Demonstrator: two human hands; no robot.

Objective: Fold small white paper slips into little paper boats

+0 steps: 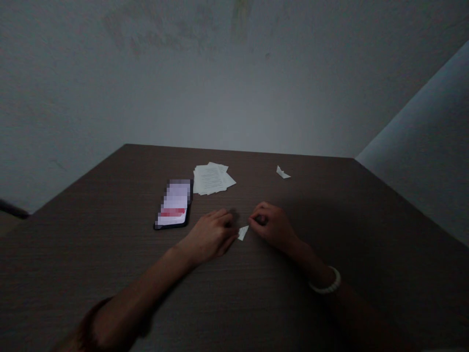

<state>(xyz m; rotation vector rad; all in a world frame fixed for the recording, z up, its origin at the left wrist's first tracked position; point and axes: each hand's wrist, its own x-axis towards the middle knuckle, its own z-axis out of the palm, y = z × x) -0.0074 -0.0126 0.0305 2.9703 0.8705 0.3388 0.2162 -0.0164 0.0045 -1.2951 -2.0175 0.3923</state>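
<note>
A small piece of folded white paper (243, 232) with faint print is between my hands, low over the brown table. My left hand (213, 233) has its fingers curled, and its thumb and fingertips pinch the paper's left edge. From the other side, my right hand (274, 226) meets the upper right corner of the paper with thumb and index finger pressed together. The fingertips hide parts of the paper's edges. Farther back on the right lies a little folded paper boat (282, 173), apart from both hands.
A loose stack of printed paper sheets (210, 178) lies beyond my left hand. Left of it is a smartphone (174, 204) with its screen lit and blurred. The wooden table (110, 205) reaches back to a pale wall (234, 98). A beaded bracelet (326, 285) circles my right wrist.
</note>
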